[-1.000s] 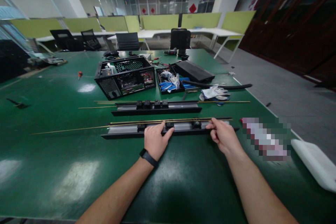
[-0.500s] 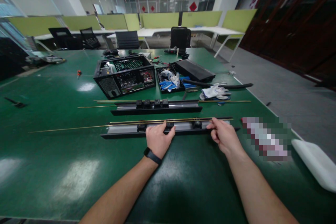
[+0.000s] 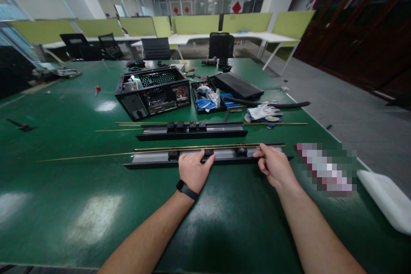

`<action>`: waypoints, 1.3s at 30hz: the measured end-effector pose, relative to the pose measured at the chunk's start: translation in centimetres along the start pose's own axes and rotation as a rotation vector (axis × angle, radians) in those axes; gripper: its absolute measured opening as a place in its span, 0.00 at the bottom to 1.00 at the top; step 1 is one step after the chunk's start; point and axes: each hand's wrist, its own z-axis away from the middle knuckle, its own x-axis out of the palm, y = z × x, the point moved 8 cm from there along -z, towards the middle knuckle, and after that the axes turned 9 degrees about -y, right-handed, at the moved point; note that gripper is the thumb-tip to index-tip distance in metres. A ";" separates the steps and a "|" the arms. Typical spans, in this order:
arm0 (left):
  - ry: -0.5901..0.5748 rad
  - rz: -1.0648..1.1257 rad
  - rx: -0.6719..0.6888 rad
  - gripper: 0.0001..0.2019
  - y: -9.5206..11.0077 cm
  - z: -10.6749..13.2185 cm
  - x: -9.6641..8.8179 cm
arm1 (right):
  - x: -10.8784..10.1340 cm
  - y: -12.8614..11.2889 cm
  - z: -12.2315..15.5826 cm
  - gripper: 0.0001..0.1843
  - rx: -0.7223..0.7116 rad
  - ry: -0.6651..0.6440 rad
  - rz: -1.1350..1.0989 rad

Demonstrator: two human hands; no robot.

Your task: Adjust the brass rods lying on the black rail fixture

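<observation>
A long black rail point(image 3: 150, 161) with small black blocks on it lies across the green table point(image 3: 64, 205) in front of me. Thin brass rods point(image 3: 96, 154) run along its top and stick out far to the left. My left hand point(image 3: 193, 170) rests on the rail's middle, fingers curled over a black block point(image 3: 208, 153). My right hand point(image 3: 272, 163) grips the rail near its right end, pinching the brass rods. A second, similar rail point(image 3: 192, 130) with several blocks and more rods lies just beyond.
Behind the rails stand an open black computer chassis point(image 3: 150, 92), a black tray of parts point(image 3: 208, 98), a flat black cover point(image 3: 239, 86), white gloves point(image 3: 263, 112) and a black hose point(image 3: 282, 105). A white pad point(image 3: 385, 199) lies at the right edge. Office chairs and desks stand beyond.
My left hand slid slightly to the right along the near rail. The right hand and the rail have stayed where they were.
</observation>
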 end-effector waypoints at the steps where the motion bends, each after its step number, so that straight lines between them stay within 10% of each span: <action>1: -0.006 0.002 0.001 0.16 0.0 0.0 -0.1 | 0.0 0.0 0.0 0.17 0.002 0.000 -0.001; 11: -0.003 0.002 0.056 0.17 0.9 -0.8 -3.7 | 0.0 0.1 -0.1 0.17 0.004 0.000 -0.016; 14: -0.093 -0.017 0.161 0.28 1.7 -2.0 -2.8 | 0.0 0.0 -0.1 0.16 0.011 -0.007 -0.032; 19: -0.267 -0.020 0.212 0.17 1.4 -3.0 -0.5 | -0.8 -0.3 -0.2 0.14 0.007 0.035 -0.081; 39: -0.292 -0.048 0.265 0.21 1.6 -2.9 -1.2 | -6.2 -1.1 -1.2 0.11 -0.005 0.347 -0.118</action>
